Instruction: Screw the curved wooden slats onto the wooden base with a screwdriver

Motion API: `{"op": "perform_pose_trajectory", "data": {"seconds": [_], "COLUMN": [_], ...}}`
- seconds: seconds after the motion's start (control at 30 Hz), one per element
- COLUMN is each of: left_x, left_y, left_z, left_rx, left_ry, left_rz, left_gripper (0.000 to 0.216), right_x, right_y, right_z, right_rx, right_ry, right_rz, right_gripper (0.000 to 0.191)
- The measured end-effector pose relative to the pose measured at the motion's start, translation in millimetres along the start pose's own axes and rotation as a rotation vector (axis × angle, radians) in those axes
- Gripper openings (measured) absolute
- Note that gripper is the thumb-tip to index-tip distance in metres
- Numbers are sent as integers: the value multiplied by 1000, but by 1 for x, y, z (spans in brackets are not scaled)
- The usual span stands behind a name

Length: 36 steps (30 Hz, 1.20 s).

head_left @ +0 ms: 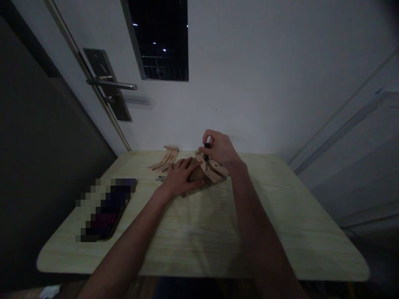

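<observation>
My right hand (pixel 220 148) is closed around the black handle of a screwdriver (pixel 206 158), which points down at a pale, bent wooden piece (pixel 212 175). That piece lies on a brown board (pixel 196 192), with another pale wooden piece (pixel 220 167) beside it on the right. Flat on the board's left part rests my left hand (pixel 181 178), fingers spread, covering some of its surface. Whether the screwdriver tip sits in a screw is too small to tell.
Left of the board, more bent wooden pieces (pixel 166 160) lie near the wall. A few screws (pixel 161 178) are close to my left hand. A phone-like dark device (pixel 116 207), partly pixelated, lies on the table (pixel 274 232). Behind stands a white door with a metal handle (pixel 114 84).
</observation>
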<state>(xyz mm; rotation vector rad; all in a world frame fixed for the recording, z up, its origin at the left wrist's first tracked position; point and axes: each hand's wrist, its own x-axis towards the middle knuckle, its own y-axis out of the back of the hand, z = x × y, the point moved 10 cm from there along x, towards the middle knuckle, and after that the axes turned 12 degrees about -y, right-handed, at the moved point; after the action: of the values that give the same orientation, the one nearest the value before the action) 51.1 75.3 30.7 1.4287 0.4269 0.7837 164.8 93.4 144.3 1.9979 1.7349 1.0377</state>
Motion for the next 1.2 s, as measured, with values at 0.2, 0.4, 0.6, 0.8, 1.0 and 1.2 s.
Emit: {"op": "perform_pose_trajectory", "data": {"seconds": [0.2,0.4,0.6,0.8,1.0,1.2], "left_x": [0,-1,-1,-1,-1,-2], "left_y": [-1,-1,1,-1,-1,0], "left_z": [-2,-2,-1,-2,-3,-2], "left_rx": [11,-1,-8,-8,-7,1], "left_ry": [-12,5,5,11,-4,2], "left_rz": [14,-1,-8,-8,10,6], "left_gripper": [76,75,75,75,75,75], "right_x": [1,-1,0,0,0,2], "right_y": [5,1,3,-1,5,11], "right_z": [6,-4,-4,5,4,7], "right_rx": [-185,-44,9,-10,35,-33], "right_ry": [-93,27,76,54,8,-78], "right_rz": [109,-17,-112,-221,-115,-13], "right_gripper": [23,13,8,31,24,14]}}
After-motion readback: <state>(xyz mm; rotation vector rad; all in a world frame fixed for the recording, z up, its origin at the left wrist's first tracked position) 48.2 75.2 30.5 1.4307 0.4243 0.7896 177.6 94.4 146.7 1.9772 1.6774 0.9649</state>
